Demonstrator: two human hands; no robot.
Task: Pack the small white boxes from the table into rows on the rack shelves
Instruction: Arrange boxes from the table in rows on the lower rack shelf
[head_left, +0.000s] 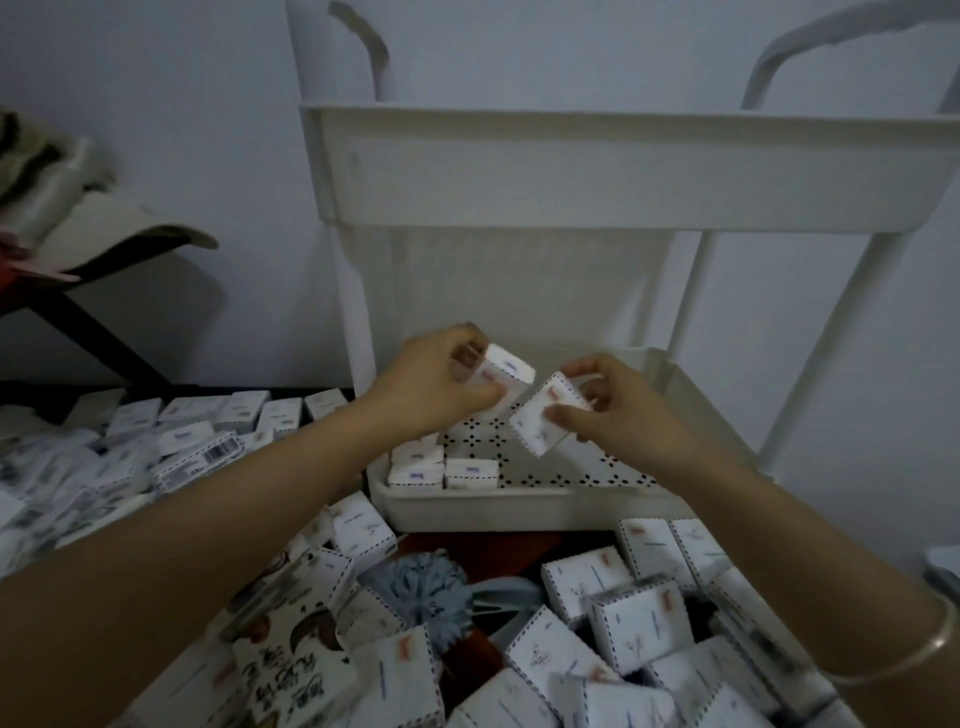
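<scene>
My left hand (436, 379) grips a small white box (501, 375) above the middle shelf (519, 506) of the white rack. My right hand (618, 410) holds a second white box (545, 415), tilted, just to the right of the first. Both boxes hover over the shelf's perforated floor. Several white boxes (441, 467) stand in a row at the shelf's front left corner. Many loose white boxes (639, 623) lie heaped on the table in front of the rack, and more (197, 431) lie to the left.
The rack's upper shelf (597, 166) hangs above my hands, with white posts (841, 332) at the right. A grey-blue pompom (421, 587) and a printed carton (291, 654) lie among the boxes. A dark shelf with a cap (104, 234) stands at the left.
</scene>
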